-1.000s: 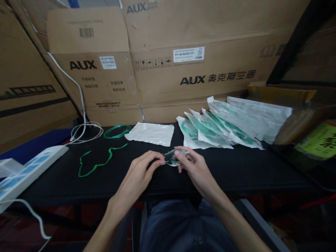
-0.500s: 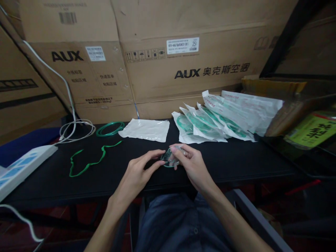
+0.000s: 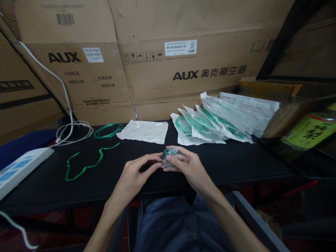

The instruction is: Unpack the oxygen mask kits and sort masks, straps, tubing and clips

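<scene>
Just above the table's front edge, a clear, greenish oxygen mask (image 3: 166, 158) is held between both hands. My right hand (image 3: 187, 161) is closed round its right side, thumb on top, hiding much of it. At the mask's left rim, my left hand (image 3: 143, 169) pinches with thumb and fingertips. A green elastic strap (image 3: 98, 161) lies loose on the table to the left. Behind it sits a coil of green tubing (image 3: 107, 130). A flat white pouch (image 3: 143, 131) rests beyond my hands.
Several sealed pouches with green tubing (image 3: 204, 122) overlap at the back right. A white power strip (image 3: 25, 171) and a coiled white cable (image 3: 76, 132) lie left on the black table (image 3: 223, 166). Large cardboard (image 3: 149, 84) stands behind. A yellow-green labelled bottle (image 3: 309, 131) is at right.
The mask has turned in my hands, with a greener, rounded side showing now. My right-hand fingers have shifted round it. The whole view has moved slightly.
</scene>
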The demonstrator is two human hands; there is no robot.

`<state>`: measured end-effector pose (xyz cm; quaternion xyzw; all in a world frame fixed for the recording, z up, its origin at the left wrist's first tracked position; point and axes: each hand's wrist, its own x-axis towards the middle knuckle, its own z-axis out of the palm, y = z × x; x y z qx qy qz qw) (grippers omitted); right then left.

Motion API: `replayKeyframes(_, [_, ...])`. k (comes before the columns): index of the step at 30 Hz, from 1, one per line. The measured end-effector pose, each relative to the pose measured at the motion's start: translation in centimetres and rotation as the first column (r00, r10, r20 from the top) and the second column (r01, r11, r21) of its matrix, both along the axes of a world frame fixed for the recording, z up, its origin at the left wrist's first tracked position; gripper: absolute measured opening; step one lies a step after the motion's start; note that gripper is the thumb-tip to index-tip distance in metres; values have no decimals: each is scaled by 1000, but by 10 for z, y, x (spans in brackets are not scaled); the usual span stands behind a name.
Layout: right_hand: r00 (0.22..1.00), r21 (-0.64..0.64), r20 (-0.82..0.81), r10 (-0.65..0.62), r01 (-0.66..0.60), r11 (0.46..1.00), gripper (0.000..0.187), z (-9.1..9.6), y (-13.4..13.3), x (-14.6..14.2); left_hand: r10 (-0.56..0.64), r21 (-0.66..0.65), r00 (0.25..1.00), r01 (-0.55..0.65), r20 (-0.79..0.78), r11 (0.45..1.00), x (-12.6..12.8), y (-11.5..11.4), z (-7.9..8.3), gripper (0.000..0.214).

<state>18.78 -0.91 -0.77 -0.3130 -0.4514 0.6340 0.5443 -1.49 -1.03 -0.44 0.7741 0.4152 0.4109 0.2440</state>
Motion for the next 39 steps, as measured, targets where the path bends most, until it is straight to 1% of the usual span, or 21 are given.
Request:
replayKeyframes(2, [999,13,9,46,-46,999,51,0,-1,1,9,-55,998,-6,69,998,-1,0,-1,22])
replayKeyframes(5, [997,-4,32,71,-70,998,55,-1,-1,1,31,-126,989,-13,143,992,-1,2,-2,25])
replayKeyframes(7, [995,-24,46,88,-87,996,57,-2,0,1,36,-156,986,-10,161,988,-1,3,-2,25])
replayKeyframes(12, [989,-69,52,136,-132,989,57,-4,2,4,6,-215,977,41,214,976,-1,5,-1,24])
replayKeyframes(17, [983,-129,60,173,-165,978,52,-7,4,5,29,-345,965,64,260,937,-2,4,2,21])
replayKeyframes(19, [980,-152,54,193,-183,971,52,-7,5,4,40,-372,961,67,273,926,-2,4,2,23])
replayKeyframes(23, [980,-176,32,197,-188,966,51,-5,6,2,68,-385,953,53,295,921,-4,4,0,25])
replayKeyframes(26, [981,-158,5,196,-193,968,48,-3,6,1,59,-406,947,78,315,910,-7,4,-3,23])
replayKeyframes(29, [979,-135,8,204,-202,970,50,-1,5,2,36,-418,947,106,319,902,-9,4,-5,23])
replayKeyframes(31, [981,-130,18,194,-190,973,51,-1,5,2,38,-407,948,100,317,908,-10,5,-6,22])
replayKeyframes(33, [983,-131,22,185,-180,975,52,-2,4,3,41,-387,955,80,295,919,-9,5,-6,21])
replayKeyframes(35, [983,-139,22,183,-178,974,53,-3,4,3,44,-352,970,44,240,935,-7,5,-6,22])
replayKeyframes(39, [992,-173,10,127,-123,977,61,-6,7,-1,117,-255,985,-82,123,963,-5,5,-8,28])
